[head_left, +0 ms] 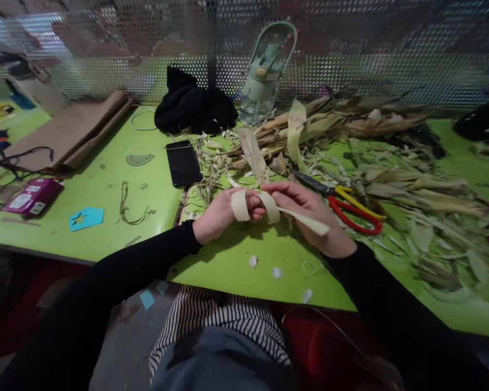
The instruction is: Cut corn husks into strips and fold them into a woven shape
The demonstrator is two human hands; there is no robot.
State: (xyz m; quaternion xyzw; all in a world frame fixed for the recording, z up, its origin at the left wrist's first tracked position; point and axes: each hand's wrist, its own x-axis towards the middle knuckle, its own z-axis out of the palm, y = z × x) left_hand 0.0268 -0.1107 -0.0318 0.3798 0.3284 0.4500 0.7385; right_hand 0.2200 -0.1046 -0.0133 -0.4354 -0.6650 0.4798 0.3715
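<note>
My left hand [218, 214] and my right hand [309, 214] meet over the green table [106, 195], both closed on a pale corn-husk strip [269, 209]. The strip loops around my left fingers, curls again between the hands, and its free end trails right under my right palm. A longer husk piece [253, 152] rises from the hands toward the pile behind. Red-and-yellow-handled scissors [346, 209] lie just right of my right hand.
A heap of dried corn husks [391, 157] covers the table's right half. A black phone [183, 163], black cloth [193, 106], green water bottle [267, 73], brown paper [65, 133], magenta box [32, 196], blue star-cut tag [86, 218] and a perforated metal screen [391, 54] are present.
</note>
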